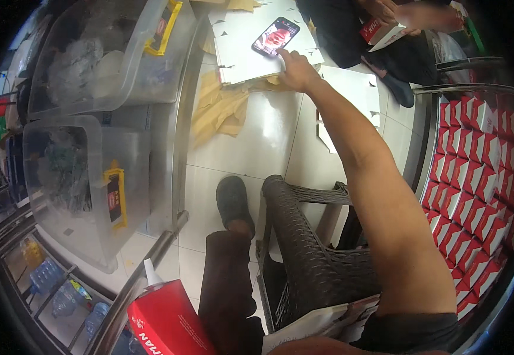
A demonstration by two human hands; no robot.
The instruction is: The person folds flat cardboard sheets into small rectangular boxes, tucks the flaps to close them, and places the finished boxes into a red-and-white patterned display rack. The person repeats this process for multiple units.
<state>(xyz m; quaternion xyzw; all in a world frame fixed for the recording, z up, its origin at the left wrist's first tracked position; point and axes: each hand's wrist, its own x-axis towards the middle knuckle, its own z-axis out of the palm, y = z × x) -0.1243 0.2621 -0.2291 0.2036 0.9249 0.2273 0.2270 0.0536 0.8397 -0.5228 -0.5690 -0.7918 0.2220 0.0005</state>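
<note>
only the right hand [295, 70] shows, arm stretched far forward, fingers flat on white cardboard sheets [239, 41], gripping nothing; a phone [276, 36] lies just beyond the fingertips, angled diagonally

White tiled floor [251, 148] under flat cardboard sheets [251, 41], brown paper [218, 109].

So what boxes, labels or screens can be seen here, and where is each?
Phone: lit screen, on white sheets, top centre, by the right hand.
Red and white cartons: packed rows, right side.
Red carton: bottom left, near.
Clear bins: left, with yellow latches bearing red labels.
Carton in another person's hands: top right.
</note>
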